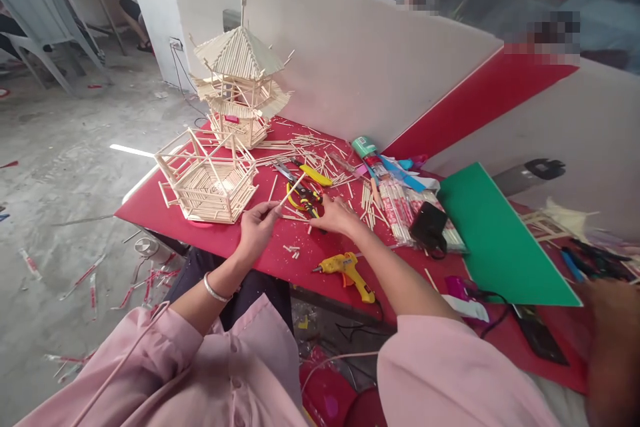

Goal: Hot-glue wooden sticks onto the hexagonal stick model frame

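Observation:
My left hand (257, 230) pinches a thin wooden stick (292, 191), which points up and to the right. Just right of it, my right hand (334, 215) has its thumb and fingers closed about the handles of black-and-yellow pliers (303, 195) lying on the table. Part of the grip is hidden. To the left stands an open hexagonal stick frame (213, 187) with a slatted floor. Behind it rises a tiered stick pagoda (243, 73) with a pointed roof. A yellow glue gun (347, 270) rests below my right hand.
Loose sticks (320, 157) and a yellow-handled tool (316, 175) lie on the red table (295, 260). Bundled sticks (395, 210), a black adapter (429, 227) and a green board (505, 240) are at the right. Another person's blurred arm (613, 340) shows at the right edge.

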`<state>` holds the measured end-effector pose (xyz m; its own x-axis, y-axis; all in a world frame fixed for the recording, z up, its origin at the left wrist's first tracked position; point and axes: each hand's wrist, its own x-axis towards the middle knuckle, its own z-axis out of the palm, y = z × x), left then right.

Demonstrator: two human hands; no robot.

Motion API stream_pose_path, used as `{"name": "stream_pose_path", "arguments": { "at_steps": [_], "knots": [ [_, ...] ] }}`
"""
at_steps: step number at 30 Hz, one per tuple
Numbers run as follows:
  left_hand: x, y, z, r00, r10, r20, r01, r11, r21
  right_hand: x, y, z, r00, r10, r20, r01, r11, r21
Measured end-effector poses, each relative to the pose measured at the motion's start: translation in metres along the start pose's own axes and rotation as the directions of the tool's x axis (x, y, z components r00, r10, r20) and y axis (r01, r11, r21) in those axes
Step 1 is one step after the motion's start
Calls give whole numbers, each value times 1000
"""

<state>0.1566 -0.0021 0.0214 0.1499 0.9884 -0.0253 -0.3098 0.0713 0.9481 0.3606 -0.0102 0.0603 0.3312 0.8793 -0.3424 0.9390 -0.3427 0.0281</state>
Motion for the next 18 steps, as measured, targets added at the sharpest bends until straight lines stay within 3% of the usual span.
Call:
{"name": "stream_pose_path", "arguments": {
  "at_steps": [3,6,8,10,15,18],
  "knots": [
    [3,2,3,1000,-1,-10,1,999,-32,-8,19,-15,997,28,-67,-27,1000,15],
    [6,5,6,1000,-13,-20,11,996,-84,-29,44,-25,995,30,-100,-8,976,217],
    [7,6,10,1000,-22,-7,21,994,-111,-50,54,-25,997,-71,-12,68,876,477],
    [7,6,15,999,-29,13,30,990,-135,-73,53,-20,985,-163,58,94,783,614],
    [5,8,25,998,-46,33,52,979,-196,-100,29,-2,983,-135,-127,182,826,533],
    [6,8,24,998,-51,30,55,979,-199,-97,27,2,982,-146,-118,187,804,565]
  ]
}}
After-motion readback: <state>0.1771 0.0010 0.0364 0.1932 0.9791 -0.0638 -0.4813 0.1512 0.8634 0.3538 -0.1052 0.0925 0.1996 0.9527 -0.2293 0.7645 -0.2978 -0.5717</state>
